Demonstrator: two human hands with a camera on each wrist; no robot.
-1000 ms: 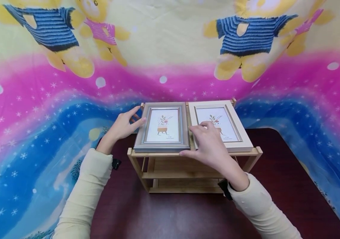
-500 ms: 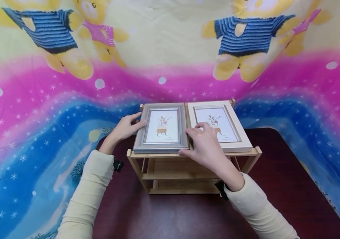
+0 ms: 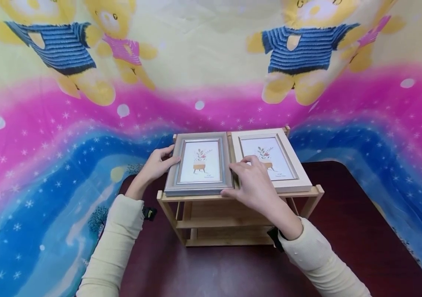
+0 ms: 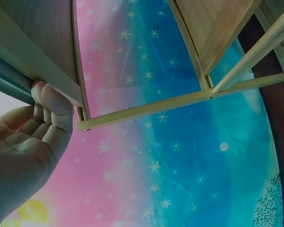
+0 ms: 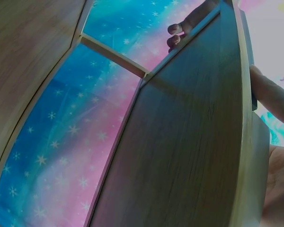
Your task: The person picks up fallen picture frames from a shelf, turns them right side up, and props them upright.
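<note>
A grey picture frame (image 3: 171, 181) with a plant print lies flat on the left half of the wooden shelf rack's top (image 3: 318, 190). At its left edge is my left hand (image 3: 155, 167), thumb on the border and fingers curled along the side. In the left wrist view, the fingertips (image 4: 52, 99) meet the frame's side just by the shelf board. My right hand (image 3: 253, 181) pinches the grey frame's near right corner, thumb at the front edge and fingers at the right side. Beside it lies a white picture frame (image 3: 300, 165), partly covered by that hand.
The rack has two lower shelves (image 3: 225, 222) and stands on a dark red table (image 3: 211, 268). A cloth backdrop (image 3: 203, 62) with bears and snowflakes hangs close behind and at both sides.
My left hand has come down a little along the grey frame's left side. The right hand has shifted slightly left onto that frame's near right corner. The head view has tilted up slightly.
</note>
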